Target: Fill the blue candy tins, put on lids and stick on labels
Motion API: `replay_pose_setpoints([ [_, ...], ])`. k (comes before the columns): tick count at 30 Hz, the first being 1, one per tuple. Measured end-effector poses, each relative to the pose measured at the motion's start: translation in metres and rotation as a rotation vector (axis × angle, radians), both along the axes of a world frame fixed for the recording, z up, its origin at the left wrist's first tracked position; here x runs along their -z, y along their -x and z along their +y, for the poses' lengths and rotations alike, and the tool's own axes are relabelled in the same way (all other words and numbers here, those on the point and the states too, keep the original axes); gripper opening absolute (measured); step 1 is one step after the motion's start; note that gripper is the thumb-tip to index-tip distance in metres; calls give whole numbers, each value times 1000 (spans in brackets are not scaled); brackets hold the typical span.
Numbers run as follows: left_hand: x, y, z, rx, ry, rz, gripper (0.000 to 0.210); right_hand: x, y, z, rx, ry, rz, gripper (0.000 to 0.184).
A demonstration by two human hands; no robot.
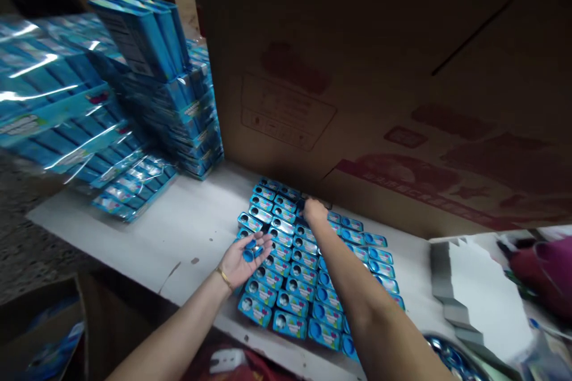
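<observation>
Rows of small blue printed tins (289, 324) lie on a white table. The nearer tins at the left show a round dark or silvery opening at one end; several toward the right have a blue round piece there. My left hand (243, 259) is palm up over the left rows, fingers extended, with several small round blue caps (248, 255) resting in it. At the back of the rows, my right hand (314, 212) reaches down with its fingers bent together against a tin. Its fingertips are in shadow, so whatever they pinch is hidden.
A large cardboard box (357, 83) stands right behind the tins. Plastic-wrapped blue packs (58, 107) and a stack of blue boxes (147, 41) stand at the left. A bowl of shiny blue pieces (453, 357) and a white stepped piece (487, 292) are at the right.
</observation>
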State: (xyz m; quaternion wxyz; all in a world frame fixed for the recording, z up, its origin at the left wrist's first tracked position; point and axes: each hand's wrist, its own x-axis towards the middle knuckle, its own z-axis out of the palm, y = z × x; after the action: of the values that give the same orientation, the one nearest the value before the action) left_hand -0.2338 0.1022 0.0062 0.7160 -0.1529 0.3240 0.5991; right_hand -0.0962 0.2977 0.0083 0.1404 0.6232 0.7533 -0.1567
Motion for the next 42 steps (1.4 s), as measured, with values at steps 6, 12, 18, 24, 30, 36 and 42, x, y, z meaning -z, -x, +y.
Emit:
replay_pose_setpoints([
  [6, 10, -6, 13, -39, -41, -22, 11, -8, 2, -108, -379, -32, 668, 27],
  [12, 18, -26, 19, -3, -10, -52, 11, -3, -9, -126, -232, 34, 887, 24],
  [18, 19, -32, 14, 75, -38, 77, 10, 1, -35, -105, -191, 126, 802, 25],
  [24, 18, -23, 9, 53, 26, 193, 16, 13, -43, -62, -45, -81, 303, 18],
  [30, 21, -12, 0, 115, 117, 349, 17, 28, -22, -24, -30, 69, -16, 31],
  [36, 19, -14, 1, 124, 155, 521, 22, 19, -20, -21, -15, 85, -58, 38],
  [42, 17, -29, 0, 141, 187, 693, 18, 10, -19, -100, -114, 75, 597, 28],
])
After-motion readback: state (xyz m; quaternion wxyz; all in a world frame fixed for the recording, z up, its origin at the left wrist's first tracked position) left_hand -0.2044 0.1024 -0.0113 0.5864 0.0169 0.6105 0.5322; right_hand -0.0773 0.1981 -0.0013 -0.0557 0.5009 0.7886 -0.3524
